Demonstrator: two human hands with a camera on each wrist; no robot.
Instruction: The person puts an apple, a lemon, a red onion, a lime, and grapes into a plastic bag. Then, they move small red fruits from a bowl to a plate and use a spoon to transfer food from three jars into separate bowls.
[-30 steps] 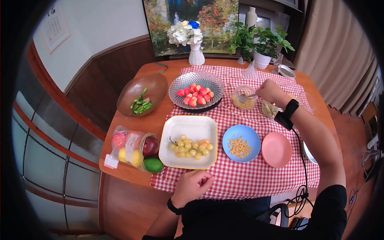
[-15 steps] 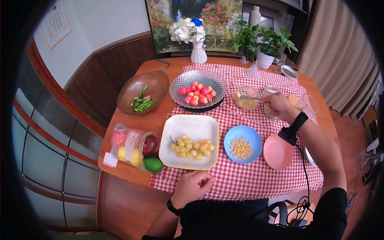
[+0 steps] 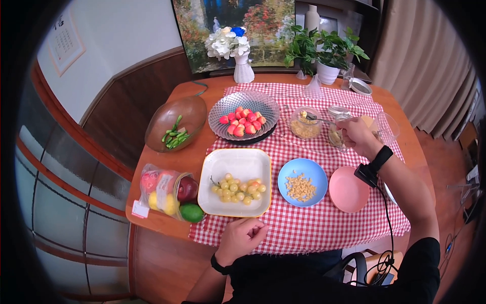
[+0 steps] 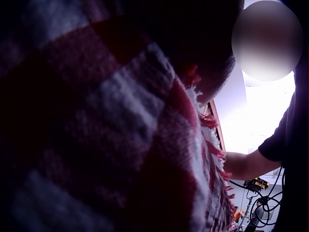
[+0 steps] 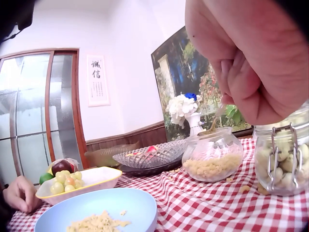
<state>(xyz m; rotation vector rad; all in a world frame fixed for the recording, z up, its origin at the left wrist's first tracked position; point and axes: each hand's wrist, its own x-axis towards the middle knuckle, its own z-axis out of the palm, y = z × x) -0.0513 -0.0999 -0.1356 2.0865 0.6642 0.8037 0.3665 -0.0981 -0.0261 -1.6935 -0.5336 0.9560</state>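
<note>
In the head view my right hand (image 3: 358, 136) pinches the handle of a metal spoon (image 3: 324, 120). The spoon's far end is over the mouth of a round glass jar (image 5: 215, 157), with pale yellow bits at its tip. Small pale yellow curved pieces lie in the bottom of that jar. Below my right hand stands a clip-top glass jar (image 5: 285, 162) of whitish, nut-like pieces. A blue plate (image 3: 302, 167) nearer me bears more of the small curved pieces. My left hand (image 3: 242, 237) rests loosely curled on the checked cloth, just below the white dish (image 3: 235, 159), holding nothing.
A pink plate (image 3: 349, 189) stands right of the blue one. Grapes (image 3: 238, 189) lie in the white dish. Behind are a glass bowl (image 3: 271, 109) of red fruit and a brown bowl (image 3: 157, 134) of green vegetables. Bagged fruit (image 3: 162, 190) sits at the left edge.
My right hand has drawn back toward me and slightly right from its place beside the round jar. The spoon's end now shows up at the jar's mouth. My left hand stays put.
</note>
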